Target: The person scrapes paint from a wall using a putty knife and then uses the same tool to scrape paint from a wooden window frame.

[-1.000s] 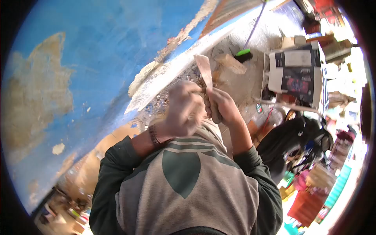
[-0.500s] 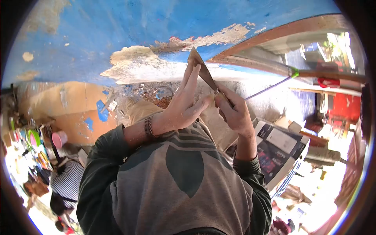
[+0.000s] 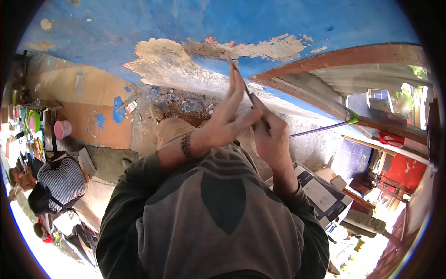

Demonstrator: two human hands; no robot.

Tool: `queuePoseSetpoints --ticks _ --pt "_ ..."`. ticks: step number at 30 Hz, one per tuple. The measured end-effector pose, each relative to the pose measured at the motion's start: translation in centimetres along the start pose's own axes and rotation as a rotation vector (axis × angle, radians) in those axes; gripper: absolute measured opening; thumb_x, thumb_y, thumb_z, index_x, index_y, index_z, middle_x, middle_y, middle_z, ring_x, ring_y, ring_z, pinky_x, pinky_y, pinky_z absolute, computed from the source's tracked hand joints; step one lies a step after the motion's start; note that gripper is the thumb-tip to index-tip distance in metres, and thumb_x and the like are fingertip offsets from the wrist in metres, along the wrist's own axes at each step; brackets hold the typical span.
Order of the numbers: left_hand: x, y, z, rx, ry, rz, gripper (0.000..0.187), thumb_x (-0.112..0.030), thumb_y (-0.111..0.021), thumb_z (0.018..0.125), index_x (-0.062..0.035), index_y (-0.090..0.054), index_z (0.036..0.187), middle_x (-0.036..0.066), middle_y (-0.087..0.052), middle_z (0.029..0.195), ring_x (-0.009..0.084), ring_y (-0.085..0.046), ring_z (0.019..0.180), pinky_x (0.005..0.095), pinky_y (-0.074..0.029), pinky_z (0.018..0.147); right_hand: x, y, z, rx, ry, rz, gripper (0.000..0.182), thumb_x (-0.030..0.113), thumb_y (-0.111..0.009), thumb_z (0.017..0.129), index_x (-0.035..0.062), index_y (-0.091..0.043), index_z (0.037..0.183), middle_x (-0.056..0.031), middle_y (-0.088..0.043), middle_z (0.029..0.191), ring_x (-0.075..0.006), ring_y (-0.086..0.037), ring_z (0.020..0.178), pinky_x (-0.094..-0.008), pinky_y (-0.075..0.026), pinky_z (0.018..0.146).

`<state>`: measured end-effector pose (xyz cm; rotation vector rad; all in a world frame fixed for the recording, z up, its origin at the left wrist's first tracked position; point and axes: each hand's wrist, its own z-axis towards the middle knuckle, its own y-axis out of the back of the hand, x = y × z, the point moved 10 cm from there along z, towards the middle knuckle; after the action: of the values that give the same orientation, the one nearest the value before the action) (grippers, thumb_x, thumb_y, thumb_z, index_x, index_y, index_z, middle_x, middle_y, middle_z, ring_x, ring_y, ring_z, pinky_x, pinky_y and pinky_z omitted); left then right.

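Note:
A flat scraper (image 3: 243, 83), seen nearly edge-on, has its tip at the peeled patch (image 3: 211, 49) on the blue wall (image 3: 139, 18). My right hand (image 3: 272, 135) is wrapped round its handle, which is mostly hidden by the fingers. My left hand (image 3: 223, 118), with a dark bracelet at the wrist, lies with its fingers stretched out flat against the blade. To the left, the bare plaster (image 3: 160, 58) shows rough, chipped paint edges.
Paint flakes and debris lie on the ground (image 3: 181, 104) below the wall. A wooden frame (image 3: 334, 60) runs along the right, near a purple pole (image 3: 320, 129). A dark box (image 3: 325, 193) stands at lower right. A person in stripes (image 3: 62, 181) is at lower left.
The blade has turned from showing its broad face to nearly edge-on. The camera view has shifted, with the wall patch higher in the frame and more of the striped person visible.

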<state>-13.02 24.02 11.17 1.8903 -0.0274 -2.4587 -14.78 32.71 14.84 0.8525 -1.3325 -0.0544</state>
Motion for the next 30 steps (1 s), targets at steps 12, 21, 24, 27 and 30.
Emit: queuePoseSetpoints --ticks 12,21,24,27,30 --pt "0.8 1.4 0.0 -0.097 -0.033 -0.031 0.106 -0.040 -0.057 0.089 0.0112 0.021 0.139 0.033 0.020 0.148 0.0377 0.016 0.140 0.0431 -0.001 0.114 -2.0 -3.7 1.9 0.054 -0.036 0.050 0.042 -0.003 -0.048 0.086 -0.0020 -0.053 0.129 -0.0111 -0.066 0.088 -0.0133 -0.060 0.079 -0.0276 -0.048 0.072" --pt "0.9 5.3 -0.8 -0.277 -0.064 0.053 0.105 -0.051 -0.050 0.090 0.0129 0.017 0.139 0.032 0.020 0.149 0.0395 0.013 0.141 0.0466 0.000 0.114 0.6 -5.5 2.8 0.047 0.212 0.035 0.046 -0.002 -0.052 0.086 -0.0048 -0.049 0.132 -0.0057 -0.065 0.089 -0.0083 -0.055 0.080 -0.0235 -0.046 0.071" --pt "0.6 4.1 -1.2 -0.151 -0.102 0.117 0.107 -0.051 -0.051 0.088 0.0132 0.018 0.139 0.033 0.020 0.148 0.0387 0.013 0.141 0.0470 -0.001 0.114 0.0 -4.5 0.8 0.092 0.015 0.038 0.041 0.001 -0.051 0.089 -0.0045 -0.051 0.129 -0.0119 -0.066 0.092 -0.0099 -0.056 0.084 -0.0270 -0.047 0.075" --pt "0.1 2.9 -0.7 -0.042 -0.085 0.140 0.108 -0.051 -0.051 0.087 0.0142 0.019 0.138 0.034 0.019 0.148 0.0384 0.013 0.141 0.0466 -0.001 0.114 -1.1 -4.0 0.9 0.042 -0.071 0.193 0.039 0.002 -0.050 0.089 -0.0035 -0.053 0.127 -0.0158 -0.067 0.092 -0.0123 -0.058 0.087 -0.0308 -0.048 0.078" --pt "0.9 6.9 -1.9 -0.228 -0.020 0.110 0.112 -0.057 -0.052 0.087 0.0138 0.017 0.139 0.035 0.019 0.147 0.0403 0.014 0.141 0.0459 0.000 0.114 2.5 -6.6 2.5 0.114 0.114 0.070 0.045 -0.004 -0.049 0.082 -0.0074 -0.052 0.127 -0.0266 -0.065 0.095 -0.0270 -0.067 0.090 -0.0345 -0.050 0.079"
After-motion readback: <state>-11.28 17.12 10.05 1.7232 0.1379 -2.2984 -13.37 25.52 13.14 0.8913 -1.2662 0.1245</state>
